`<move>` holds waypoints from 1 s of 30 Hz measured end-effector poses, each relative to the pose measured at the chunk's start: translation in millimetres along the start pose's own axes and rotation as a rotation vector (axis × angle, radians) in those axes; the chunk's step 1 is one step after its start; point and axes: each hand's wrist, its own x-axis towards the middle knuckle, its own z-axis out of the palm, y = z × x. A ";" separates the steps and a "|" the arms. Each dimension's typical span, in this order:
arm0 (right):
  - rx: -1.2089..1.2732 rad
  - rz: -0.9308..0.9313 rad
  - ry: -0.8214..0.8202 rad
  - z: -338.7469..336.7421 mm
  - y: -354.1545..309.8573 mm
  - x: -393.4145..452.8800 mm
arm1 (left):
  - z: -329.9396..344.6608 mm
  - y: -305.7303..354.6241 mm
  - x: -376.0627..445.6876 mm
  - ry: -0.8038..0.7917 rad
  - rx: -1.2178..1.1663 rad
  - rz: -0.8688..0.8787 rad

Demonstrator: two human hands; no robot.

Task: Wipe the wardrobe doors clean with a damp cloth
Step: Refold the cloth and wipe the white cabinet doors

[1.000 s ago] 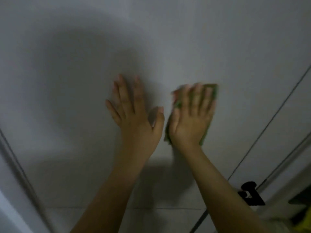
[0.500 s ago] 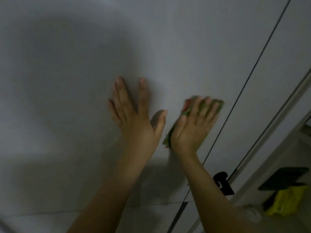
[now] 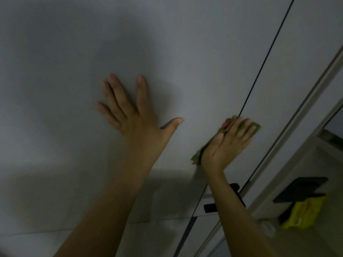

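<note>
Pressure holds the green cloth [image 3: 255,127] flat under the right hand [image 3: 228,143] at the door [image 3: 185,52] seam; left hand [image 3: 141,125], fingers spread, braces, holding nothing.

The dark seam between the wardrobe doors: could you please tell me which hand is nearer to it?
Right. The right hand presses the green cloth at the seam; the left hand lies flat on the door, well left.

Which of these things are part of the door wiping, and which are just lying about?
In use:
wardrobe door
green cloth
right hand, pressing the cloth
left hand, flat on the door

Lying about:
yellow item
black object
</note>
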 end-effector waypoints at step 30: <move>-0.159 -0.536 -0.163 12.2 -16.7 -44.9 | 1.1 -3.5 0.5 0.026 0.108 0.009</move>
